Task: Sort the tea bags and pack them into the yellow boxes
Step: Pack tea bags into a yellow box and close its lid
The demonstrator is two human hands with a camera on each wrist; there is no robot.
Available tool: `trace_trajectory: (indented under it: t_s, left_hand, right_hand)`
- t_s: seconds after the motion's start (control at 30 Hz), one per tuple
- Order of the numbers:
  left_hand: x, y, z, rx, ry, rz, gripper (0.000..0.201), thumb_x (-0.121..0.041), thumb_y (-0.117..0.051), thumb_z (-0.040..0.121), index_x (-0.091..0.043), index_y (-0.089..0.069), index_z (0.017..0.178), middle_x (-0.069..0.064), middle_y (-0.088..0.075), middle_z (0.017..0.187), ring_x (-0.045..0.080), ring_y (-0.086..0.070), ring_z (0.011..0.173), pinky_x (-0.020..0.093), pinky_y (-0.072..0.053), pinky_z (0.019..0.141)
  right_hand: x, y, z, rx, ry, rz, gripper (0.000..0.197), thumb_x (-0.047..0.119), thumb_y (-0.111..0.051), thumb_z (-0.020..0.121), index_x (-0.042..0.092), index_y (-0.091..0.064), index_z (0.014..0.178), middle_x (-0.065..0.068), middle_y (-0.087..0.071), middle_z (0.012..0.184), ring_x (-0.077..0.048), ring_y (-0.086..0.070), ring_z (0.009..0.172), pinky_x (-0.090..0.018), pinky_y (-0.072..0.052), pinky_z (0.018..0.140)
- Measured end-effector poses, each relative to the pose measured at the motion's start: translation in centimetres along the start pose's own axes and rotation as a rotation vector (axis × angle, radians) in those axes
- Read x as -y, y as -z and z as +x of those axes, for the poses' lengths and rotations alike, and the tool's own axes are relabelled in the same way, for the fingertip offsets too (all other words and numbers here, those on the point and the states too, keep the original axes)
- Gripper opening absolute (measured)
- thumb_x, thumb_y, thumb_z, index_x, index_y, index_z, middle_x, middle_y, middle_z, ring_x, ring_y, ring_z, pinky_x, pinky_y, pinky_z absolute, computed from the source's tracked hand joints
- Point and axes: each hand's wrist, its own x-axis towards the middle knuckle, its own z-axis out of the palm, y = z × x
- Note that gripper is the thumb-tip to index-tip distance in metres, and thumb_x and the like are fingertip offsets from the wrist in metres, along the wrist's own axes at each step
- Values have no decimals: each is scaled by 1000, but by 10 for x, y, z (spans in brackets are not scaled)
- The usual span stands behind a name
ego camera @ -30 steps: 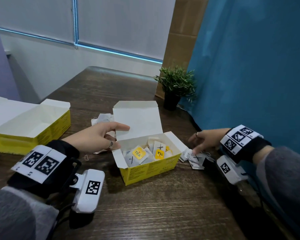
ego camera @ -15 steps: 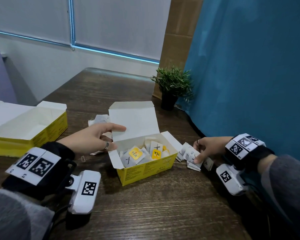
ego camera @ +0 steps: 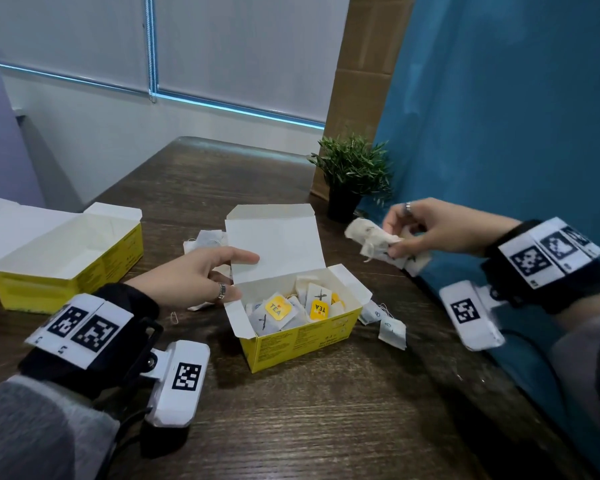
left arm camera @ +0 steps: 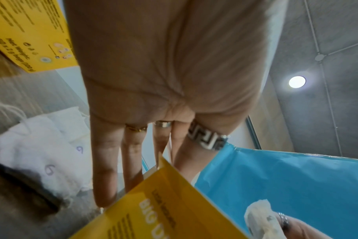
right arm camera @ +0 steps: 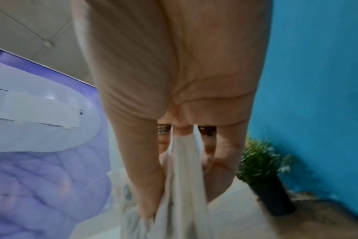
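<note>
Box, yellow, centre frame: part-filled w/ tea bags; lid held back by left hand, fingers straight vs flap, prob. to keep mouth clear. Right hand, upper right, pinches bunch of bags aloft, likely for drop-in. 2nd box left edge, open. Loose bags just right of centre box.

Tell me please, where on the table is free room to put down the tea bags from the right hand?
Bare wood lies in front of the middle yellow box, toward the person, and behind it up to the plant. Crowded: loose tea bags right of that box, more bags behind the left hand.
</note>
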Motion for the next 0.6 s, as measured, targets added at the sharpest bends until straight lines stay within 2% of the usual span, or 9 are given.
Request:
trace_trajectory:
  t_s: [0.1,0.17,0.23,0.27,0.33,0.37,0.47,0.6]
  left_hand:
    - [0,0,0,-2,2,-14,50,-10,-64,85,-50,-52,112,0,-54,129,31,-58,106,52,-43,96]
    - [-1,0,-1,-4,5,-13,49,-11,-64,85,-50,-51,111,1,-55,129,29,-59,106,50,-44,97]
    - [-1,-1,-1,-9,1,-15,49,-10,-63,86,-50,-51,111,-1,-55,128,26,-59,105,48,-45,96]
    - [0,-1,0,-9,-2,-15,49,-10,-63,86,-50,-51,111,-1,-55,128,26,-59,105,48,-45,95]
    - [0,-1,0,-8,-6,-17,49,-9,-63,86,-48,-51,113,-3,-54,129,25,-59,106,47,-45,95]
    - [0,-1,0,-9,-5,-17,49,-9,-63,86,-47,-51,115,-3,-54,129,25,-59,107,46,-46,95]
    - [1,-1,1,-10,-15,-23,49,-9,-63,86,-44,-51,118,-4,-53,130,23,-59,105,44,-47,94]
    - [2,-1,2,-4,-44,-13,49,-10,-62,86,-46,-50,118,-9,-48,134,9,-57,102,31,-49,87]
  right_hand:
    - [28,-20,19,221,62,-118,24,8,-73,79,26,-57,82,18,-60,68,5,-50,58,-8,-42,59]
    - [35,-37,35,378,34,-218,20,9,-70,82,23,-58,87,15,-59,74,8,-53,59,-8,-45,62]
    - [38,-49,47,507,-24,-254,18,7,-67,83,19,-61,95,7,-61,82,1,-57,66,-19,-51,68]
    - [40,-54,52,540,-30,-293,21,6,-67,83,18,-63,100,4,-62,88,-1,-58,68,-20,-52,66]
    - [44,-56,59,517,3,-368,32,5,-69,81,17,-63,110,2,-63,96,6,-54,62,-7,-43,57]
    - [47,-56,60,480,16,-382,35,5,-71,79,17,-63,111,2,-62,95,6,-53,62,-5,-41,53]
    - [51,-46,62,355,42,-378,37,8,-75,75,18,-63,108,0,-65,92,-3,-53,69,-8,-41,57]
    - [52,-22,55,130,79,-397,34,13,-78,73,24,-64,103,5,-67,87,-3,-56,69,-6,-41,57]
